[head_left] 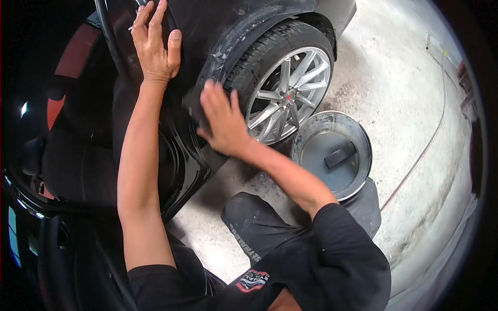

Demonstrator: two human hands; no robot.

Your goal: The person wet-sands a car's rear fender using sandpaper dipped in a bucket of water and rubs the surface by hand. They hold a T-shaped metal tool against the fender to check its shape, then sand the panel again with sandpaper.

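Pale concrete floor [399, 109] spreads to the right of my view, with a dark car body [205, 20] filling much of the left. That bodywork is what I have in hand: its panel sits between the open doorway and a silver-spoked wheel [289, 97]. I judge the work to be partway: whitish smears along the wheel arch [237, 39] suggest some rubbing is done, and they look left to be cleared; how even the finish is, I can't make out. Elsewhere the panel looks black, glossy near the sill and duller above. My left hand [155, 54] lies against the body, fingers straight, its grip released. My right hand [224, 119] is blurred, fingers extended over what looks like a dark pad [193, 106]; whether that grip is clasping or merely pressing, I cannot tell. Beside the wheel, a basin [358, 132] of cloudy water holds a dark block [341, 155]
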